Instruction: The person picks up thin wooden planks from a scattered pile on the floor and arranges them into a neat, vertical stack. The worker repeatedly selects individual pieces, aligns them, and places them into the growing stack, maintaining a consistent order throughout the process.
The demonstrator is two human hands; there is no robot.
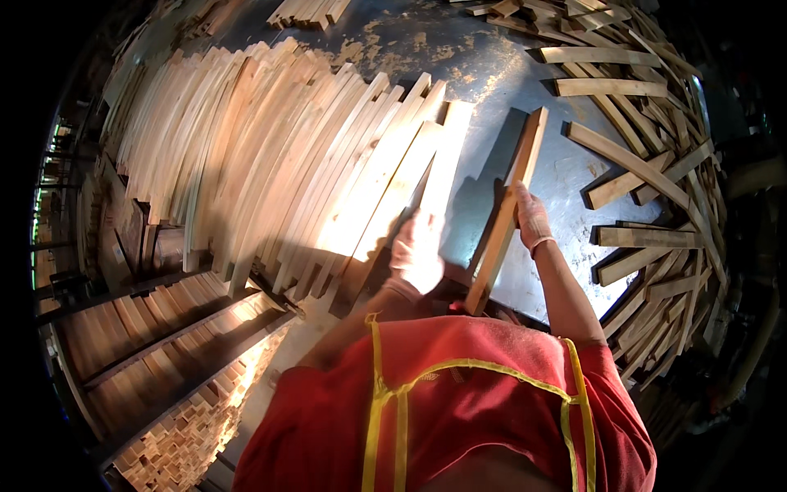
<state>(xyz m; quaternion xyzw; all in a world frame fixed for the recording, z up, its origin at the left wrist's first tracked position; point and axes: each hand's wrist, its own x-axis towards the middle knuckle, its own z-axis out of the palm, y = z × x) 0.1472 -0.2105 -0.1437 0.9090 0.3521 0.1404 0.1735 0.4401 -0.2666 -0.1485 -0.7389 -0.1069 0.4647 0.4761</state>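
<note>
My right hand [531,216] is closed around the middle of a long wooden plank [498,238], which is tilted up off the metal table and casts a shadow. My left hand [416,252] is at the near end of another pale plank [447,160], with its fingers wrapped on that end. Strong glare washes out part of this hand. That plank lies at the right edge of a wide row of planks [270,156] placed side by side. Both hands look covered by light gloves.
A jumbled heap of planks [627,168] spreads along the right side of the metal table [566,262]. More planks [307,12] lie at the far edge. At lower left stands a rack [172,328] holding short wood pieces, above a stack of strip ends [197,426].
</note>
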